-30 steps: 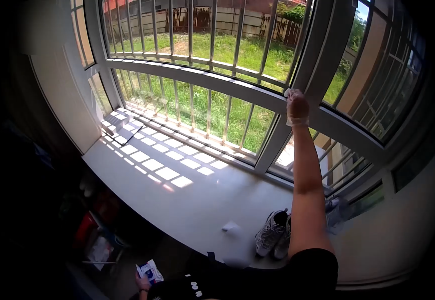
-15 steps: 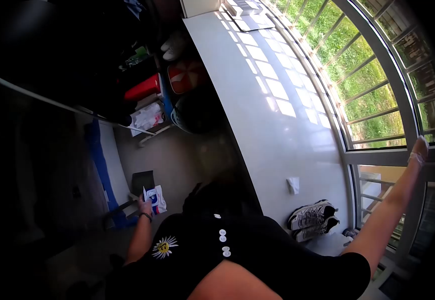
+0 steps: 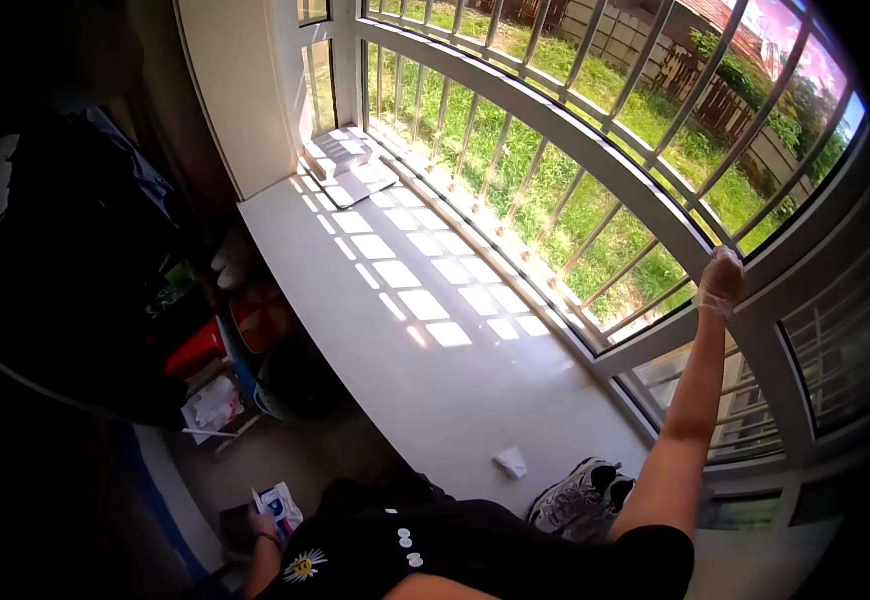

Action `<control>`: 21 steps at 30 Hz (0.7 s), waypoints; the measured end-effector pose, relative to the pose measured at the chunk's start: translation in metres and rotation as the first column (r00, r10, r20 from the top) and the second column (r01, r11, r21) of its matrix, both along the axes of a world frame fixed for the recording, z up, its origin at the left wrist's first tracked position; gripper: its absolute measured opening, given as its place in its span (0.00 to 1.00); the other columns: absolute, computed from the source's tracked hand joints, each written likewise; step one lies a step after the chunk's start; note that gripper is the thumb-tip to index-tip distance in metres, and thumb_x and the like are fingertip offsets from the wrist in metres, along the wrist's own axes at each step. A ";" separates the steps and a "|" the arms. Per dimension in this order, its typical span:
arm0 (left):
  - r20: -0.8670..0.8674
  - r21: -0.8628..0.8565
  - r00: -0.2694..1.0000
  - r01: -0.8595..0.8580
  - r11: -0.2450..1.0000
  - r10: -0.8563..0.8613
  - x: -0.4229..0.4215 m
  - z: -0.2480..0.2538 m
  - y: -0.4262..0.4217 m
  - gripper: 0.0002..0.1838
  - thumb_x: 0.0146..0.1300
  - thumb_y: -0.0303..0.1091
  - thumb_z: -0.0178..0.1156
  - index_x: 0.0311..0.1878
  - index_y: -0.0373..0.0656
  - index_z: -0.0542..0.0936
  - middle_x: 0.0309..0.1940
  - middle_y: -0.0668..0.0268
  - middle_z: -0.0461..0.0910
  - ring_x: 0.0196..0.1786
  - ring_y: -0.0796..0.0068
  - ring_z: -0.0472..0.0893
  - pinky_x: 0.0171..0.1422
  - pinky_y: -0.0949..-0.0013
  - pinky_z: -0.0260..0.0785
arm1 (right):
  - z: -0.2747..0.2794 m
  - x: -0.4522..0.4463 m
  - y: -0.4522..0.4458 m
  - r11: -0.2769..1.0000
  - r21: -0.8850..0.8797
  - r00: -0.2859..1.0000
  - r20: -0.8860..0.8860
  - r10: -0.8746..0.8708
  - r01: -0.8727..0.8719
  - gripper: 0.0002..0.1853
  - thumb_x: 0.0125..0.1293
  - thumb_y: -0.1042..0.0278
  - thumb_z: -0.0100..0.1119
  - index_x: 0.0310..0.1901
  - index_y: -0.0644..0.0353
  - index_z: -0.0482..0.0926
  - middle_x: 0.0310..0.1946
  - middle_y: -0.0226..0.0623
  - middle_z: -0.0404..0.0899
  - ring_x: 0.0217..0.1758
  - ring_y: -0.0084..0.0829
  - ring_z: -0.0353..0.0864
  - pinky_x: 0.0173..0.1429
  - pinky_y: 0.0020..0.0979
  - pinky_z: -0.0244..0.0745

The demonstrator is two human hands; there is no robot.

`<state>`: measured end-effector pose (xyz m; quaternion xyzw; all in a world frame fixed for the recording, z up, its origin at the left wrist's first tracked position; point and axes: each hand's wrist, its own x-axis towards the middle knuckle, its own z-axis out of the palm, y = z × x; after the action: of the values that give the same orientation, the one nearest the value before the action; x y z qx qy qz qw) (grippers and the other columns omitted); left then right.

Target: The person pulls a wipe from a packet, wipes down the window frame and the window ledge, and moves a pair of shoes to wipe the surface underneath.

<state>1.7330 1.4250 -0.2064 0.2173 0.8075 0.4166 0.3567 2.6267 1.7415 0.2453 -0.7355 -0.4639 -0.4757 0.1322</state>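
Observation:
My right hand (image 3: 722,281), in a thin clear glove, is raised at arm's length against the grey window frame (image 3: 645,190). Its fingers are closed, with a bit of something white at their tips, too small to name. Low on the left, my left hand (image 3: 264,522) grips a white and blue packet (image 3: 280,506), held beside my body. A crumpled white tissue (image 3: 511,461) lies on the pale sill (image 3: 355,300) between the two arms.
Grey sneakers (image 3: 573,500) stand on the sill by my right arm. A box (image 3: 339,152) and a dark-edged flat item (image 3: 360,186) lie at its far end. Metal bars (image 3: 530,170) cross the window. Below left are a red box (image 3: 195,347) and a small rack with white bags (image 3: 213,404).
The view has swung down, then partly back up toward the window. My right hand stays at the window frame, and my left still holds the packet.

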 end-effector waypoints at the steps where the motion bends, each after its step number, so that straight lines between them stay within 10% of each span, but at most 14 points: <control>1: -0.121 -0.067 0.991 0.047 0.997 -0.055 -0.013 -0.017 0.013 0.29 0.46 0.12 0.55 0.57 0.38 0.74 0.46 0.62 0.81 0.48 0.66 0.80 0.55 0.63 0.72 | 0.000 -0.003 0.002 1.000 0.000 1.000 0.015 0.012 -0.012 0.07 0.59 0.72 0.49 0.26 0.54 0.78 0.26 0.38 0.79 0.32 0.40 0.81 0.38 0.37 0.77; 10: 0.315 0.285 0.857 0.323 0.902 -0.407 0.132 0.086 0.284 0.25 0.55 0.16 0.55 0.58 0.42 0.73 0.49 0.62 0.80 0.52 0.70 0.79 0.59 0.68 0.70 | -0.008 -0.041 0.100 0.988 0.098 0.992 -0.026 0.124 -0.121 0.07 0.62 0.70 0.52 0.28 0.53 0.79 0.27 0.38 0.81 0.32 0.40 0.81 0.37 0.37 0.76; 14: -0.061 0.251 0.629 0.761 0.598 -0.775 0.183 0.089 0.382 0.23 0.57 0.22 0.57 0.59 0.45 0.74 0.49 0.59 0.81 0.53 0.69 0.80 0.60 0.69 0.70 | 0.007 -0.086 0.162 0.997 0.075 0.990 -0.134 0.044 -0.034 0.07 0.63 0.68 0.52 0.29 0.55 0.78 0.28 0.41 0.80 0.32 0.41 0.81 0.36 0.38 0.75; 21: 0.018 0.339 0.229 0.914 0.221 -0.973 0.197 0.018 0.474 0.48 0.45 0.44 0.71 0.70 0.49 0.59 0.61 0.54 0.70 0.62 0.58 0.72 0.67 0.62 0.64 | 0.005 -0.112 0.247 0.997 0.069 0.998 -0.051 0.037 -0.033 0.06 0.61 0.66 0.56 0.28 0.53 0.79 0.27 0.42 0.80 0.31 0.43 0.81 0.34 0.40 0.74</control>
<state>1.9297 1.8990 -0.1879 0.6596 0.3972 0.2337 0.5938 2.5147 1.9881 0.2503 -0.7347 -0.4566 -0.4693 0.1776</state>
